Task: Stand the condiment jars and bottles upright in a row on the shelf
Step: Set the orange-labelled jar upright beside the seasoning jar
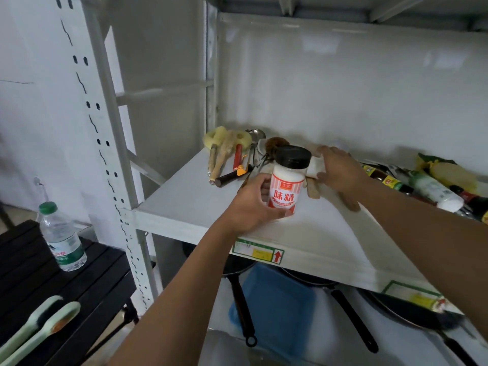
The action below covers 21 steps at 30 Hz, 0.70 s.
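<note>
A white seasoning jar (pixel 286 186) with a black lid and a red label stands upright near the front of the white shelf (pixel 184 204). My left hand (pixel 253 204) is wrapped around its lower half. My right hand (pixel 336 169) lies further back on a white cylindrical container (pixel 315 167) that is on its side, fingers curled over it. Several sauce bottles (pixel 422 188) lie flat in a heap at the shelf's right end, among them a white bottle and dark ones with yellow and green labels.
Brushes, sponges and a metal ladle (pixel 232 154) lie at the shelf's back left. Frying pans (pixel 351 313) and a blue bin (pixel 277 307) sit on the level below. A water bottle (pixel 62 239) and green tongs (pixel 39 328) rest on a black slatted table at left.
</note>
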Each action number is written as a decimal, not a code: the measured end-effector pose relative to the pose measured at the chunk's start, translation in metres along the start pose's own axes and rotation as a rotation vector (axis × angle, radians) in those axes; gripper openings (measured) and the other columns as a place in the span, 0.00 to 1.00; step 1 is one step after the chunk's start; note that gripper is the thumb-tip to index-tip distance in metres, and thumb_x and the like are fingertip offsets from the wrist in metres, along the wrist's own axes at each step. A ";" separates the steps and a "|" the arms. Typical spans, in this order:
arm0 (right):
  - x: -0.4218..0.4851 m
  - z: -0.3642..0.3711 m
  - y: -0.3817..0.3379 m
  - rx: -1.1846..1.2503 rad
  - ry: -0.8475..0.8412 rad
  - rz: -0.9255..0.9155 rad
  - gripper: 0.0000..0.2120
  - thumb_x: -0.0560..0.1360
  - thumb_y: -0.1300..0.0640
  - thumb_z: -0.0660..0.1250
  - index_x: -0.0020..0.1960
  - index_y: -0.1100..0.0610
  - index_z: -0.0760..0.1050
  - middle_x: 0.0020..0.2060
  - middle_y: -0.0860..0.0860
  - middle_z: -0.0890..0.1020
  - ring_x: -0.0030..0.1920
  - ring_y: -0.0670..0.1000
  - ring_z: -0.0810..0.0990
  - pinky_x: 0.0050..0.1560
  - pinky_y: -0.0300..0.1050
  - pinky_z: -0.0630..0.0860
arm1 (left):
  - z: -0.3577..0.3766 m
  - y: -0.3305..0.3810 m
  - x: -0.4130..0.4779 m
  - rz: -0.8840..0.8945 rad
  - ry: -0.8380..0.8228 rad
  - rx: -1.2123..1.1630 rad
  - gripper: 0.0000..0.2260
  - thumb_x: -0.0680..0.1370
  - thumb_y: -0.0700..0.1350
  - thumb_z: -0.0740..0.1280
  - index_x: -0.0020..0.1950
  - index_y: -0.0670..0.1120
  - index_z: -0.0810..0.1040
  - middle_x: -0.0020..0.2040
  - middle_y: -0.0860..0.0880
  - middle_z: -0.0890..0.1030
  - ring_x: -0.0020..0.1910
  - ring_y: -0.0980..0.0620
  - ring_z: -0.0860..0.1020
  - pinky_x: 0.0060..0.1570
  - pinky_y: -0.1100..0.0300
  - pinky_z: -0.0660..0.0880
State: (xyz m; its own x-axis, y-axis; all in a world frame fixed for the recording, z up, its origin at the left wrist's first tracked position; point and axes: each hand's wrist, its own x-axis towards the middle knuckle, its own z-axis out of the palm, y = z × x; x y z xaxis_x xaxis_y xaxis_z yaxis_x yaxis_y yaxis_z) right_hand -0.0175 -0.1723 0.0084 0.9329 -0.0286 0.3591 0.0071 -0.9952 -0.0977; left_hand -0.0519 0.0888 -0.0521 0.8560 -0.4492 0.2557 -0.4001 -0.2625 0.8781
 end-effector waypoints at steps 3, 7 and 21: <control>0.008 0.009 -0.001 -0.102 -0.044 0.005 0.29 0.73 0.57 0.73 0.71 0.59 0.69 0.60 0.61 0.79 0.59 0.64 0.79 0.56 0.56 0.76 | 0.001 -0.006 0.001 -0.009 -0.012 -0.024 0.35 0.71 0.50 0.83 0.73 0.53 0.71 0.60 0.60 0.80 0.58 0.63 0.79 0.51 0.73 0.76; 0.017 0.017 -0.001 -0.318 -0.067 -0.025 0.26 0.72 0.51 0.71 0.67 0.58 0.69 0.59 0.59 0.79 0.59 0.63 0.77 0.55 0.56 0.75 | 0.002 -0.013 0.004 0.001 -0.009 -0.032 0.33 0.71 0.50 0.83 0.71 0.53 0.72 0.60 0.60 0.81 0.57 0.63 0.80 0.50 0.73 0.76; 0.012 0.018 0.008 -0.286 -0.025 -0.005 0.22 0.76 0.51 0.67 0.66 0.57 0.65 0.58 0.56 0.81 0.57 0.60 0.80 0.55 0.56 0.71 | 0.013 -0.013 0.003 0.007 -0.030 0.037 0.36 0.70 0.49 0.83 0.73 0.55 0.70 0.59 0.59 0.80 0.57 0.61 0.79 0.52 0.70 0.74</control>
State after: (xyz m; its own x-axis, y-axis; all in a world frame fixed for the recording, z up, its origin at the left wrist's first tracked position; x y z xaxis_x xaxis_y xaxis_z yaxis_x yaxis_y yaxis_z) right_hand 0.0004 -0.1789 -0.0048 0.9417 -0.0251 0.3356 -0.0872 -0.9814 0.1713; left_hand -0.0483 0.0795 -0.0682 0.8432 -0.4767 0.2485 -0.4179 -0.2904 0.8608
